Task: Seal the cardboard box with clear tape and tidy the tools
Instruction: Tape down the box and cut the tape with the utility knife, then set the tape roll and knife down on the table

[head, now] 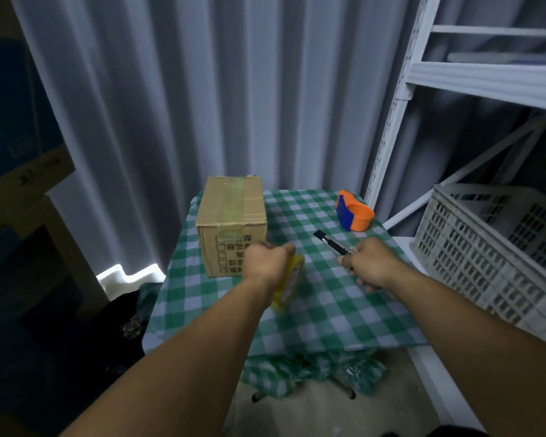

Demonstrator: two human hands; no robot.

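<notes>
A closed cardboard box [232, 217] stands at the table's far left, with a strip of clear tape running over its top and down its front. Just right of the box's front, my left hand [267, 260] grips a yellowish roll of clear tape [292, 283] on edge above the cloth. My right hand [371, 263] holds a utility knife [333, 242], its black end pointing toward the far left. An orange and blue tape dispenser [353, 214] sits at the far right of the table.
The small table wears a green checked cloth [312, 316]. A white perforated crate [492, 247] rests on a white metal shelf rack [397, 115] at the right. Stacked cartons [19, 171] stand at the left, a grey curtain behind.
</notes>
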